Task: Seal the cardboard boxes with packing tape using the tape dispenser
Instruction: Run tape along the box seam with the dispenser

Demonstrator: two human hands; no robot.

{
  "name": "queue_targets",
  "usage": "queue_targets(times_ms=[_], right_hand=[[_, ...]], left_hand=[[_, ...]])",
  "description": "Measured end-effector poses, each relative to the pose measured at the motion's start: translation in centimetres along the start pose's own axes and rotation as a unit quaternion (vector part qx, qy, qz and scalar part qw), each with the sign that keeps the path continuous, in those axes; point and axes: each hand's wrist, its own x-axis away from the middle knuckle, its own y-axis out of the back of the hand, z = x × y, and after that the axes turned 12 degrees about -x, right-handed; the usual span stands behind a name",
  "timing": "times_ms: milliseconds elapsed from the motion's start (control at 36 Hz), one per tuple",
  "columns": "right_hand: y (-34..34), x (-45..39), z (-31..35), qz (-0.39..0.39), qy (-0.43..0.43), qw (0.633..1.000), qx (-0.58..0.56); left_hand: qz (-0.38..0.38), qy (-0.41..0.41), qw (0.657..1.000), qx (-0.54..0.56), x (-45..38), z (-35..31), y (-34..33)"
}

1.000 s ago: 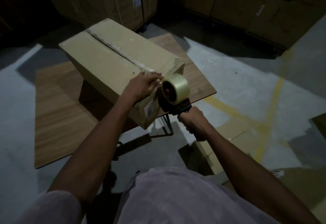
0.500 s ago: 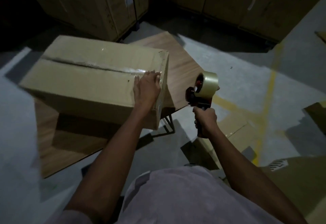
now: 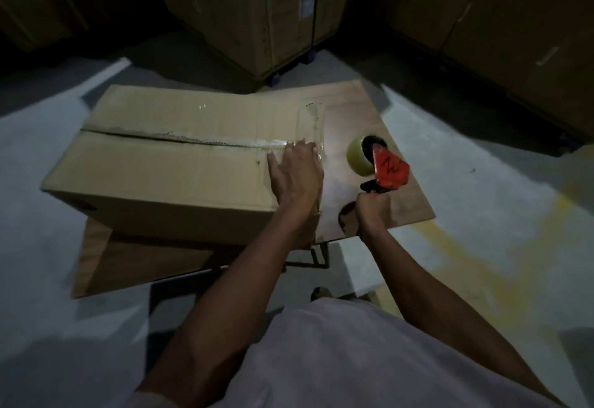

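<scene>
The cardboard box [image 3: 180,163] lies on the desk [image 3: 369,118], its near edge overhanging, so a hard press from the left hand [image 3: 297,173] could tip or slide it. That hand rests flat, fingers straight, on the taped seam's right end. The right hand [image 3: 369,214] grips the tape dispenser [image 3: 379,166] handle, which hangs over the desk just right of the box, clear of it.

Matt cardboard box [image 3: 167,176], glossy tape [image 3: 225,142], wood-grain table [image 3: 369,118]
</scene>
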Motion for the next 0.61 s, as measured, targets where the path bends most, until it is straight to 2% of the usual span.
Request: queue_targets(times_ms=[83,222,333,472,556,611], right_hand=[[-0.2,-2.3,0.6,0.015,0.018,0.999,0.023],[-0.6,-6.4,0.4,0.087,0.024,0.993,0.076],[-0.7,-8.8,-0.2,0.144,-0.010,0.983,0.117],[-1.0,-10.0,-1.0,0.218,-0.010,0.959,0.183],[-0.5,-10.0,-1.4,0.236,-0.017,0.953,0.191],[0.1,-10.0,-1.1,0.251,-0.060,0.949,0.179]], left_hand=[[-0.004,0.025,1.000,-0.001,-1.0,-1.1,-0.6],[-0.011,0.057,0.998,-0.004,-2.2,-3.0,-1.8],[-0.019,0.078,0.997,-0.015,-3.0,-4.6,-2.3],[-0.038,0.094,0.995,-0.025,-3.4,-5.6,-2.7],[-0.036,0.092,0.995,-0.030,-3.1,-5.7,-3.0],[-0.042,0.091,0.994,-0.029,-3.1,-5.6,-3.1]])
